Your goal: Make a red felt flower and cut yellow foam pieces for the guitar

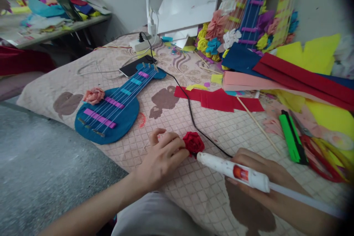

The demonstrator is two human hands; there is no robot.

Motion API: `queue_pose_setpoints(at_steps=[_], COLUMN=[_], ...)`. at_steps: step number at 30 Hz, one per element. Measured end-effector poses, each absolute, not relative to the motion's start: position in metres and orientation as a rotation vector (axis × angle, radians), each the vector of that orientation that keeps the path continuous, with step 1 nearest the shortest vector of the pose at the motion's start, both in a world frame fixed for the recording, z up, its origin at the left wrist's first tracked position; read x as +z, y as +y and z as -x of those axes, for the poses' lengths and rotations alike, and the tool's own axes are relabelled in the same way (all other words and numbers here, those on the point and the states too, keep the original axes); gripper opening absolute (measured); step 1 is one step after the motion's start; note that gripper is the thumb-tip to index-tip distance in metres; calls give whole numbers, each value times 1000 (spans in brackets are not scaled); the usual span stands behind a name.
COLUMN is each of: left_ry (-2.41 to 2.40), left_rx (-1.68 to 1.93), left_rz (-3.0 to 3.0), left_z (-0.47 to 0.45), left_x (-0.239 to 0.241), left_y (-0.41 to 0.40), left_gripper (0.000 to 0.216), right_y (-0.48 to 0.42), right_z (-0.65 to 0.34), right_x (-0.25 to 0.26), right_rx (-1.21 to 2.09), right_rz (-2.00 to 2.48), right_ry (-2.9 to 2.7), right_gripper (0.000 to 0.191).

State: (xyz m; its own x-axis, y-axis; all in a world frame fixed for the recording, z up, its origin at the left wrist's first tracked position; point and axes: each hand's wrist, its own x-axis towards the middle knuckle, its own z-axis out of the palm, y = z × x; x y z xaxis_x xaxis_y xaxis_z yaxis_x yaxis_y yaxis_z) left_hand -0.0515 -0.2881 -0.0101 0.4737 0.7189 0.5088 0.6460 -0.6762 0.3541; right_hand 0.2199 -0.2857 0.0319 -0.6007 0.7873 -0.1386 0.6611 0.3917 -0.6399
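A red crepe-paper rose [193, 142] is pinched at its left side by the fingers of my left hand [166, 156], just above the quilted cloth. My right hand [257, 171] is wrapped around a white hot glue gun [224, 166] with a clear glue stick coming out of its back. The gun's dark nozzle points left and meets the lower edge of the rose; whether glue is flowing cannot be seen. To the left lies a blue paper guitar [125, 112] with white strings, purple strips and a pink paper rose [94, 96] on its body.
Red paper strips [217, 99] and a wooden stick [257, 125] lie beyond my hands. At right are a green cutter [292, 138] and red-and-yellow scissors [320, 162]. A phone [135, 66] and power strip [141, 44] sit behind the guitar. A black cord [190, 107] crosses the cloth.
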Motion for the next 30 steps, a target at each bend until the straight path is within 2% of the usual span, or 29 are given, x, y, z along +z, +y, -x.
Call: queue_pose_setpoints(at_steps=[22,30], left_ry=[1241,1223], left_rx=[982,1022], left_rz=[-2563,-2450], left_z=[50,49], left_x=[-11,-8], left_y=[-287,-283], left_gripper=[12,10], right_y=[-287,-288], right_z=[-226,-232], right_x=[30,28], right_rx=[1054,1040], right_rz=[1434,1406], right_ry=[-2435,-2443], right_gripper=[27,20])
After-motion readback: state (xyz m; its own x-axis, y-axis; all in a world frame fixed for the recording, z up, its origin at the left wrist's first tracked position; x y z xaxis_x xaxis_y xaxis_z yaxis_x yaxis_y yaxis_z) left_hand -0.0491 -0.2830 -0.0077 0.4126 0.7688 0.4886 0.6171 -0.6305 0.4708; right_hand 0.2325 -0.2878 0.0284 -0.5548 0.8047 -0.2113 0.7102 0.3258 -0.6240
